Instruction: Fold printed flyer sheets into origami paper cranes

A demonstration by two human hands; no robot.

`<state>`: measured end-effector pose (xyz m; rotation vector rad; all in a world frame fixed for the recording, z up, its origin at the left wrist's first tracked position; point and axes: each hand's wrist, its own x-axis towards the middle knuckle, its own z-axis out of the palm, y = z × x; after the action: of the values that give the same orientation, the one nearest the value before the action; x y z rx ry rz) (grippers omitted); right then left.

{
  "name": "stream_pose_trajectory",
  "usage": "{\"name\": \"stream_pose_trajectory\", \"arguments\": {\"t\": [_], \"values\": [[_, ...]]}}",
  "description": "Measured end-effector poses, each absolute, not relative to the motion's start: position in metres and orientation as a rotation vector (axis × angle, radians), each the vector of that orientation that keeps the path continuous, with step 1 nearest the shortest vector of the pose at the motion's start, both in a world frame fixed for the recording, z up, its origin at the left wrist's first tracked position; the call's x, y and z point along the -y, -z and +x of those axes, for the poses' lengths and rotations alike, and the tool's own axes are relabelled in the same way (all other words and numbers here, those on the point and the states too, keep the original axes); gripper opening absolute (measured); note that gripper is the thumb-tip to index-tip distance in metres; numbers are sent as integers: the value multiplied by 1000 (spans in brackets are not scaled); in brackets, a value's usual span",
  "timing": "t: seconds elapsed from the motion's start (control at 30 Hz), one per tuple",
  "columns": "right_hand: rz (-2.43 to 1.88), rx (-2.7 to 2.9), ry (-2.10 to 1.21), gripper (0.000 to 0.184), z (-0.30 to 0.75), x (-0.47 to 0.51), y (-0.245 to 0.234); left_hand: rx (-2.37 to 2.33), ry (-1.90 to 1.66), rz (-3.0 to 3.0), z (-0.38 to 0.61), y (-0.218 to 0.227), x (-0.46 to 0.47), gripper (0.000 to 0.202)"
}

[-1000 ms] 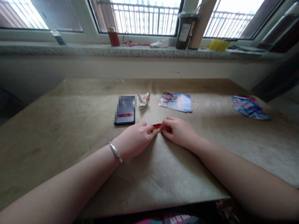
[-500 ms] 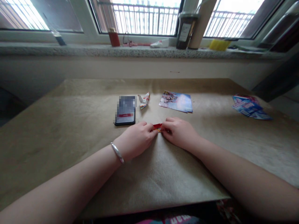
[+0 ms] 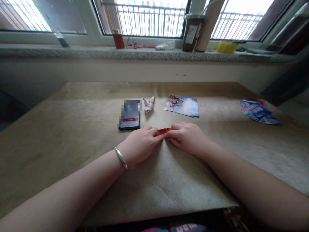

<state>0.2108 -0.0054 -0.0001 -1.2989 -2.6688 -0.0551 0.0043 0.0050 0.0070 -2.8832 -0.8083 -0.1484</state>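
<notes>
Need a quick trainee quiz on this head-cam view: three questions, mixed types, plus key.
1. True or false: seen from the wearer's side, the phone lies to the left of the white-and-red scrap.

2. Short answer: on which wrist is the silver bracelet?

3. Multiple choice: what are the fingers of both the left hand and the right hand on?
A) the phone
B) the red strip
C) the white-and-red scrap

Key:
1. True.
2. The left wrist.
3. B.
</notes>
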Motion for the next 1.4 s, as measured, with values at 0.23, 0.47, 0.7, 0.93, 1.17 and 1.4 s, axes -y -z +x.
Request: {"name": "stream_pose_trajectory", "arguments": {"t": [0.23, 0.47, 0.7, 0.93, 1.17, 1.4], "values": [[-1361, 2669, 61, 25, 207, 6, -1, 816, 136, -2887, 4, -6, -5, 27], [-1335, 2678, 0, 25, 208, 4, -3, 807, 90, -2894, 5, -8, -3, 28], [-1342, 2680, 7, 23, 214, 7, -4, 856, 157, -2940, 0, -6, -6, 26], [-1308, 2656, -21, 22, 213, 7, -4, 892, 187, -2939, 1, -5, -7, 26], [-1268, 2712, 98, 24, 211, 8, -2, 923, 231, -2961, 2, -8, -4, 26], [-1241, 2748, 76, 25, 215, 4, -3, 950, 187, -2967, 3, -9, -3, 24]]}}
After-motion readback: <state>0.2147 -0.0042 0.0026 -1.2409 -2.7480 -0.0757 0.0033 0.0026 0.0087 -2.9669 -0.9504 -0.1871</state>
